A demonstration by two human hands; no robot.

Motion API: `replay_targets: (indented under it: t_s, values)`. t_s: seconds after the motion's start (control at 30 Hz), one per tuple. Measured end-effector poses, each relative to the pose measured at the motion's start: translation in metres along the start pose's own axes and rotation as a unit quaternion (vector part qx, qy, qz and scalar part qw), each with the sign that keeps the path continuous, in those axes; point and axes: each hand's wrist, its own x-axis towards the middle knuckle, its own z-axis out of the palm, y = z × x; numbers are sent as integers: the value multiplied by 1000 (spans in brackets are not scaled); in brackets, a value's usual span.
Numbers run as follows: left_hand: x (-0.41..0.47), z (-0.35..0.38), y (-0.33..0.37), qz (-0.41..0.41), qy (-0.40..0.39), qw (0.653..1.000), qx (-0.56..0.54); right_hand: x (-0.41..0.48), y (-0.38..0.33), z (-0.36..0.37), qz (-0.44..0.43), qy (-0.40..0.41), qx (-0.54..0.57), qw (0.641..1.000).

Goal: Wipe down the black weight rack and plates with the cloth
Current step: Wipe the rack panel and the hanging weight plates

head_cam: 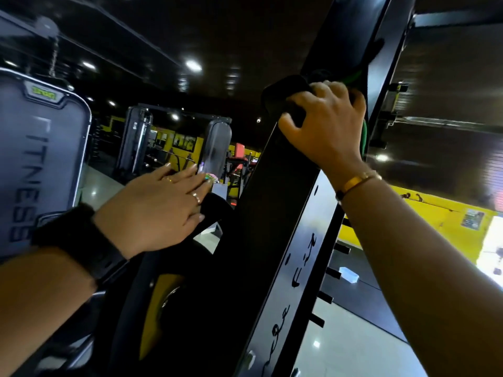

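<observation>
Now, right hand (324, 118): raised high, fingers curled over the cloth (284, 95), gripping it against the slanted upright of the rack (272, 213).
Left hand (160, 210): lower, palm down, fingers straight and together, lying on the top edge of the plate (209, 295).
Cloth: one, black, bunched under the right hand.
Plate: one in view, black with a yellow centre, beside the upright.
Worn: one black watch (81, 240), one gold bangle (356, 182), two rings (197, 198).
Rack side: a row of short pegs (333, 273).
Room: gym, glossy pale floor (362, 346), yellow walls (424, 221), dark ceiling (217, 28) with spot lights, grey machine (40, 159) at left.
</observation>
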Motion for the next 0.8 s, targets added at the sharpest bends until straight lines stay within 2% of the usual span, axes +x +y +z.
replay_targets:
  t_s: [0.23,0.5,0.7,0.8]
  values:
    - [-20,5,-6,-10,-3,1000,-16,-51,-27,3,6,13,27,1000]
    - [-40,11,-2,-8,36,999,-29,-99,-53,2,10,12,44,999]
    - [-44,25,-4,24,183,978,-97,-137,-73,2,15,10,46,999]
    - [-45,22,0,-27,200,964,-171,-154,-85,1,28,16,54,998]
